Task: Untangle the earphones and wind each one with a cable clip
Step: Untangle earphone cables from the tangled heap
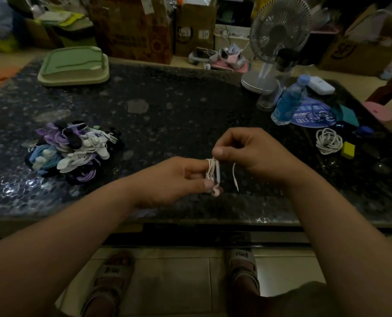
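A pale pink earphone (pixel 213 173) is coiled round the fingers of my left hand (pixel 179 179), held above the near part of the dark stone table (pixel 167 106). Its earbuds (pixel 216 192) hang under the thumb. My right hand (pixel 247 149) pinches the cable at the top of the coil. The loose end with the jack plug (pixel 235 179) dangles beside the coil. A heap of wound earphones (pixel 73 152) in purple, blue, white and black lies at the left of the table.
A green lidded box (pixel 73 65) sits at the back left. At the right stand a desk fan (pixel 275 42), a blue bottle (pixel 288 104), a clear cup (pixel 267 99) and a coiled white cable (pixel 328 141) by a yellow block (pixel 348 149). Cardboard boxes (pixel 140 28) line the back.
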The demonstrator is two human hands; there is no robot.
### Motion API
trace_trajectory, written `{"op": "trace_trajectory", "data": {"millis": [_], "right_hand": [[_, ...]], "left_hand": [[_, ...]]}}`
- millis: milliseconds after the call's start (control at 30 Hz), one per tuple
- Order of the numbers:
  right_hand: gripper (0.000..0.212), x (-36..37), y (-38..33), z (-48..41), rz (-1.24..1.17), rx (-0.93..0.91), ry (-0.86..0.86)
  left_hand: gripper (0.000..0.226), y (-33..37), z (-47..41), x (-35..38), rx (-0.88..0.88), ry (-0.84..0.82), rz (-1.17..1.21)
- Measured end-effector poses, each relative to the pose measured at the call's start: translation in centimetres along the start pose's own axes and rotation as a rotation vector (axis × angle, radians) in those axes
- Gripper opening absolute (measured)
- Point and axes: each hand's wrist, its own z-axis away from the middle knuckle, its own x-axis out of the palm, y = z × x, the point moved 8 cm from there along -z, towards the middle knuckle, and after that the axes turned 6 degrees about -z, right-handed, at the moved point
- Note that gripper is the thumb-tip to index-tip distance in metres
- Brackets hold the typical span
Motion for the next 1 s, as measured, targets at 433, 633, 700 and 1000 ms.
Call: {"op": "trace_trajectory", "data": {"millis": [433,633,700,1000], "right_hand": [[0.023,6.4,3.0,0.0,-0.006,0.138,-0.065],[0.018,5.4,1.2,0.1,0.413,0.086,0.01],[0.015,4.8,1.0,0.1,0.49,0.102,0.027],[0.009,2.1,-1.7,0.5,0.273,-0.003,0.048]], "left_hand": [[0.047,-1.6,-0.2,-5.5,0.017,0.492,0.364],[0.045,-2.5,-0.6,-5.0,0.009,0.41,-0.049],[0.043,-2.6,-0.5,-4.8,0.009,0.382,-0.097],[0.025,-3.2,-0.6,-1.7,-0.042,0.007,-0.357]]}}
